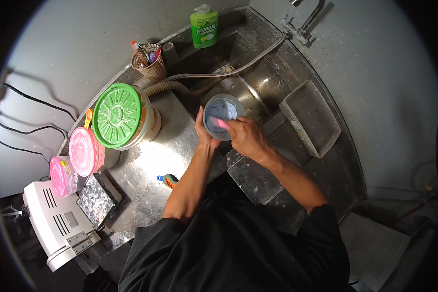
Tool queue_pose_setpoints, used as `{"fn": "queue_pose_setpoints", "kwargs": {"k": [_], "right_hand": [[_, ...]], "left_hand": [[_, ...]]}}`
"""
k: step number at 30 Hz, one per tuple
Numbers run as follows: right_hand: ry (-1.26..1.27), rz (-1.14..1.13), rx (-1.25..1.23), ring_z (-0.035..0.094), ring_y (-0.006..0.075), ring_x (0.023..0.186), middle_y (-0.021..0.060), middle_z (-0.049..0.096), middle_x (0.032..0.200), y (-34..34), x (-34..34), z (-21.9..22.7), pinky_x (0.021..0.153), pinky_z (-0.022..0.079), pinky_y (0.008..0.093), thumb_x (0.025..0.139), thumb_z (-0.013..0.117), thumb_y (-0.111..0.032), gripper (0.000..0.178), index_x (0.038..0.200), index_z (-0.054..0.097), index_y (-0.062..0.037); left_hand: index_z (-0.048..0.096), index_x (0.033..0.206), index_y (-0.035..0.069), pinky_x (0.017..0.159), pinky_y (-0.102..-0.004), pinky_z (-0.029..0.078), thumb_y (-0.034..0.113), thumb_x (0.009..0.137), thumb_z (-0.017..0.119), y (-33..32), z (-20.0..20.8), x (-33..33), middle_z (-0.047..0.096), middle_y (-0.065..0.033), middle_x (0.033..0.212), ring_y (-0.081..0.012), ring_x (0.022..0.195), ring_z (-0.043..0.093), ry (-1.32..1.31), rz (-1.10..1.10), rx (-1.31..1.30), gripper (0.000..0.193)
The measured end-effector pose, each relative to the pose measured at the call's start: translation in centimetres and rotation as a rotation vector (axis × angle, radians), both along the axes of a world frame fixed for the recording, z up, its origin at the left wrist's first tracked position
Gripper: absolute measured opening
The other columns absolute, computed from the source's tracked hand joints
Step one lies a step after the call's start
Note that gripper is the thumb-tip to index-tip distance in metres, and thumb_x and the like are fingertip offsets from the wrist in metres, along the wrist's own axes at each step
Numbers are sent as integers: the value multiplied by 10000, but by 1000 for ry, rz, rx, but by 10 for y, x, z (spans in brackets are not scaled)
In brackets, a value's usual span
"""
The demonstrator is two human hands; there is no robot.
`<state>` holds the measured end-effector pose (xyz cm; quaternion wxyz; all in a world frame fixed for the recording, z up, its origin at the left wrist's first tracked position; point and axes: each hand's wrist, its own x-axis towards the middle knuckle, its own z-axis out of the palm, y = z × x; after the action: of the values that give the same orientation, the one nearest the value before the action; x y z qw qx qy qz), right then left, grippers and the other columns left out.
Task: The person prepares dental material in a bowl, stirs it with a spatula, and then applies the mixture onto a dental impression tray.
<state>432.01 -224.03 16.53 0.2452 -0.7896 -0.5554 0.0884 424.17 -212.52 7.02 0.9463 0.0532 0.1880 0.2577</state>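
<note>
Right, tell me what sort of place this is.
Probably a small workshop or lab mixing area: there is a white-speckled metal sink, lidded tubs lined up on a steel counter, and a bowl in the left hand.

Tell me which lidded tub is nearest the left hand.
The green-lidded tub, largest of three; the middle pink-lidded tub and small pink-lidded tub stand farther from the left hand.

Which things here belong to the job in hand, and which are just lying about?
In use:
bowl, in left hand
its pale contents
pink tool, blurred, in right hand

Apparently just lying about:
green bottle
basket
green-lidded tub
two pink-lidded tubs
grey tray
</note>
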Motion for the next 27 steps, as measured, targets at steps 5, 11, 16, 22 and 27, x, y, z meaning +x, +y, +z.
{"fn": "queue_pose_setpoints", "kwargs": {"k": [5,11,16,22,27], "right_hand": [[-177,-169,-29,663,408,739,192,642,811,-5,0,11,650,537,487,853,600,-77,145,988,653,-67],[-54,-135,114,662,375,731,166,626,823,-1,-13,8,636,538,464,856,610,-59,171,1020,659,-67],[-213,-11,-82,684,323,791,134,615,933,-2,-7,15,643,559,434,839,598,-31,277,1093,675,-111],[-218,-75,-8,683,315,789,126,597,921,-9,4,12,663,562,437,840,598,-17,284,1090,690,-113],[-196,-21,50,674,322,760,122,591,868,-12,9,16,635,553,434,835,587,3,305,1097,680,-123]], "left_hand": [[636,1124,35,936,-427,488,523,913,545,5,5,2,669,-129,1098,-282,1016,627,12,66,2,539],[637,1125,45,927,-438,480,539,898,538,-3,5,0,661,-123,1109,-284,1012,615,-32,67,2,552],[632,1138,56,940,-437,477,540,901,533,3,3,-1,663,-115,1106,-284,1017,617,-5,36,-11,548],[649,1114,57,933,-441,489,531,904,537,2,15,-4,673,-109,1095,-280,1010,630,25,19,-25,531],[629,1154,70,943,-438,488,535,886,559,5,7,-8,659,-101,1125,-268,1051,617,78,-12,11,541]]}}
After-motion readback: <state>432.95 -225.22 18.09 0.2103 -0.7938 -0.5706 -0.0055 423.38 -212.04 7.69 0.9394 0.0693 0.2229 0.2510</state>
